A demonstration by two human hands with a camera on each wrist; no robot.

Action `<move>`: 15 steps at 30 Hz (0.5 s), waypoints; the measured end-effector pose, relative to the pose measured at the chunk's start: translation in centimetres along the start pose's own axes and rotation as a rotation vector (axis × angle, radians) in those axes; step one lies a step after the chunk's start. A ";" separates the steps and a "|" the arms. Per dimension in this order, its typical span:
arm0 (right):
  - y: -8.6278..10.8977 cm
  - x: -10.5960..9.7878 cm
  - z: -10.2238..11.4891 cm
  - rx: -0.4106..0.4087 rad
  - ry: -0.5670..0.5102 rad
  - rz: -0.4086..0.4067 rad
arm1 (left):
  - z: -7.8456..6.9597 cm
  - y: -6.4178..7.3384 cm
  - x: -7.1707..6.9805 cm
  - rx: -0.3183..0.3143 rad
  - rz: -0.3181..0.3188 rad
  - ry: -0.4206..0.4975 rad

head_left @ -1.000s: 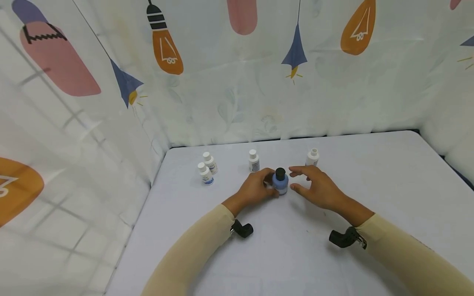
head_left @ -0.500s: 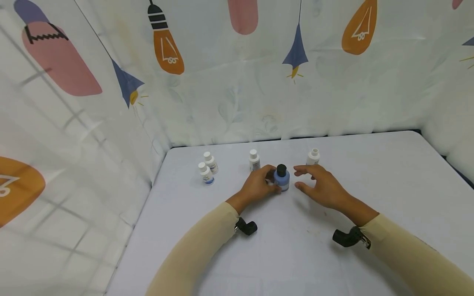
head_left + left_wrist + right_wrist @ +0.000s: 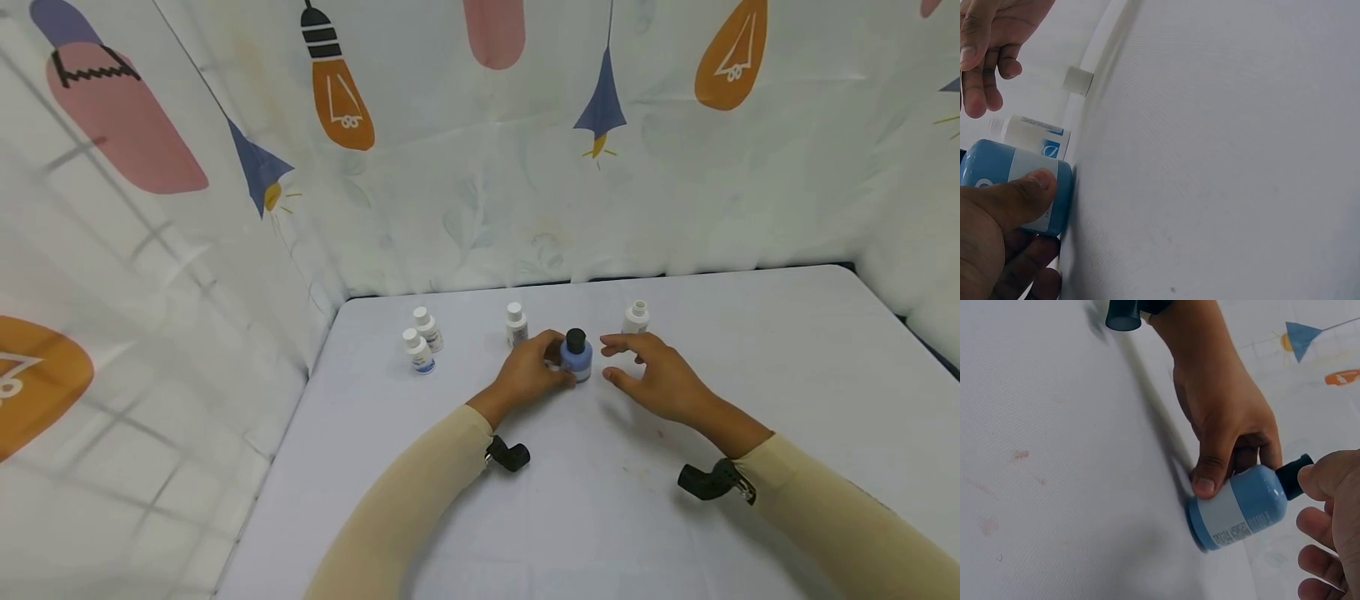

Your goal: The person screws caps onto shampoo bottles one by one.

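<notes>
A blue bottle point(image 3: 576, 358) with a black cap and a pale label stands upright in the middle of the head view. My left hand point(image 3: 531, 372) grips it from the left, the thumb across the label in the left wrist view. Whether the base touches the table cannot be told. To the right of the bottle is my right hand point(image 3: 656, 382), fingers loosely bent and holding nothing. In the right wrist view its thumb point(image 3: 1319, 481) appears close to the black cap point(image 3: 1294, 477). Just beyond this hand stands a white bottle point(image 3: 636, 317), its neck uncapped.
Another white bottle point(image 3: 516, 323) with a white cap stands behind my left hand. Two more capped white bottles, a nearer one point(image 3: 418, 352) and a farther one point(image 3: 428, 328), are at the left. A white cloth covers the table point(image 3: 600, 517); a printed curtain point(image 3: 480, 167) rises behind.
My left hand has shifted the blue bottle slightly right and away from me. The right hand has moved a little to the right. The white bottles stay in place.
</notes>
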State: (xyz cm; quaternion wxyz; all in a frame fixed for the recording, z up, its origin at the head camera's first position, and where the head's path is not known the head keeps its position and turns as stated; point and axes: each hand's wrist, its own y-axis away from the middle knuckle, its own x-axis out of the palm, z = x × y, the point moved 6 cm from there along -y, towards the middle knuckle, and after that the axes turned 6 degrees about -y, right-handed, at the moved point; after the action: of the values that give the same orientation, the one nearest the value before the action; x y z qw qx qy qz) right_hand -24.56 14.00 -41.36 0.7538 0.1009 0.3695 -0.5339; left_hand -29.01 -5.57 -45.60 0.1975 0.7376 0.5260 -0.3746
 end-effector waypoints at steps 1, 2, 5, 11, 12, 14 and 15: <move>0.0 0.0 0.0 0.002 0.000 0.000 | 0.0 0.0 0.0 -0.001 -0.001 0.000; 0.0 0.0 -0.1 0.004 -0.001 0.000 | 0.0 -0.1 0.1 -0.001 -0.001 0.000; 0.0 0.0 -0.2 0.007 -0.004 -0.001 | 0.1 -0.1 0.2 -0.007 -0.001 0.007; 0.2 -0.2 -0.2 -0.003 -0.003 -0.005 | 0.1 -0.1 0.3 -0.006 0.001 -0.005; 0.2 -0.2 -0.2 -0.006 -0.002 -0.006 | 0.1 -0.2 0.3 -0.004 -0.001 -0.011; 0.2 -0.3 -0.3 -0.009 -0.002 -0.009 | 0.1 -0.2 0.3 0.003 -0.007 -0.016; 0.2 -0.4 -0.3 -0.011 -0.003 -0.009 | 0.1 -0.2 0.3 0.005 -0.010 -0.019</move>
State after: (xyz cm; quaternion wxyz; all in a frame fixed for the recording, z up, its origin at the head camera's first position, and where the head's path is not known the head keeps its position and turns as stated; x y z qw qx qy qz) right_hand -24.57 14.56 -41.41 0.7523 0.0945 0.3718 -0.5356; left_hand -29.15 -5.36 -45.86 0.1986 0.7320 0.5267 -0.3838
